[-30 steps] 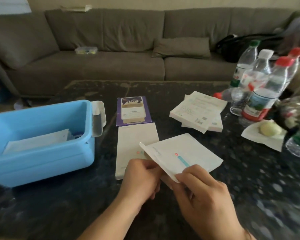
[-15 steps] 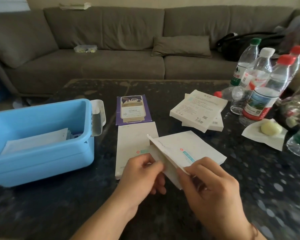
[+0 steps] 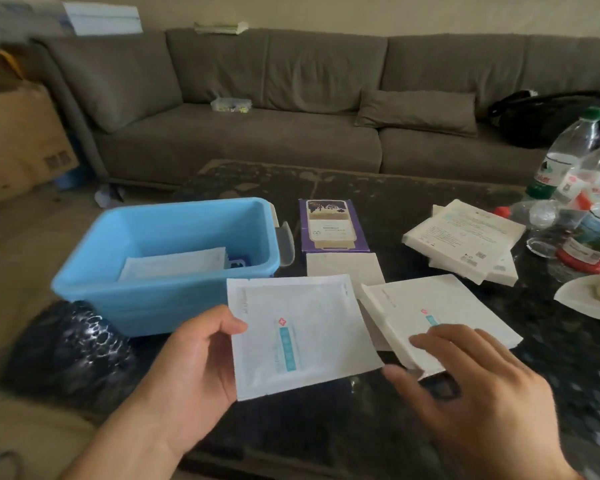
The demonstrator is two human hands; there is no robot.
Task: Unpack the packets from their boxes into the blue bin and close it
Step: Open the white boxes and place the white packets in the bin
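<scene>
My left hand pinches a flat white packet by its left edge, holding it up just in front of the blue bin. The bin stands open on the dark table with white packets lying inside. My right hand hovers with spread fingers over the near end of a white box that lies on the table, holding nothing. Another white box and a purple box lie behind the packet. A stack of white boxes sits further right.
Several water bottles stand at the table's right edge, beside a white plate with a pale round food item. A grey sofa runs behind the table. A cardboard box sits on the floor at left.
My left hand has pulled the packet out of the white box and moved it left toward the bin. My right hand has let go of the box, which now lies on the table.
</scene>
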